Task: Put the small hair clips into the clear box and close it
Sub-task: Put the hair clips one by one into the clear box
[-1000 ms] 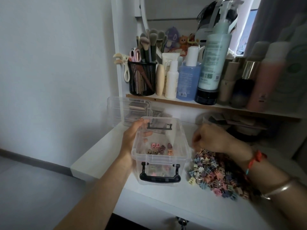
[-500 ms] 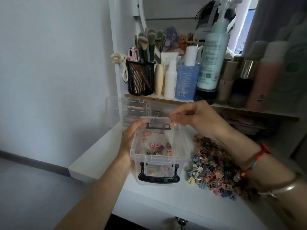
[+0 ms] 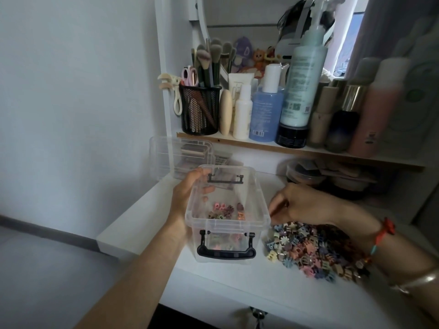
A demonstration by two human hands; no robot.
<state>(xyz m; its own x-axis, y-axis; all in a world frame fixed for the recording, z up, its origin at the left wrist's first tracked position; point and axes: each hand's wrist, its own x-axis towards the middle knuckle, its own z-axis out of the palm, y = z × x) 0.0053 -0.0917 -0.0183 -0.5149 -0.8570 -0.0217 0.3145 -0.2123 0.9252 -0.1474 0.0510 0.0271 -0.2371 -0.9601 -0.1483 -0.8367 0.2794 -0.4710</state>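
The clear box with black handles stands open on the white desk, with several small hair clips lying on its bottom. My left hand grips the box's left wall, thumb over the rim. To the right of the box lies a heap of pastel hair clips. My right hand hovers at the heap's upper left edge, fingertips bunched and pointing down beside the box. I cannot see whether a clip is between the fingers.
A clear plastic lid-like piece stands behind the box at the back left. The shelf above carries a black mesh brush cup and several bottles. Dark round containers sit under the shelf. The desk's left edge drops to the floor.
My right hand has come down from above the box's far rim to the heap of clips on the right. My left hand and the box have stayed put.
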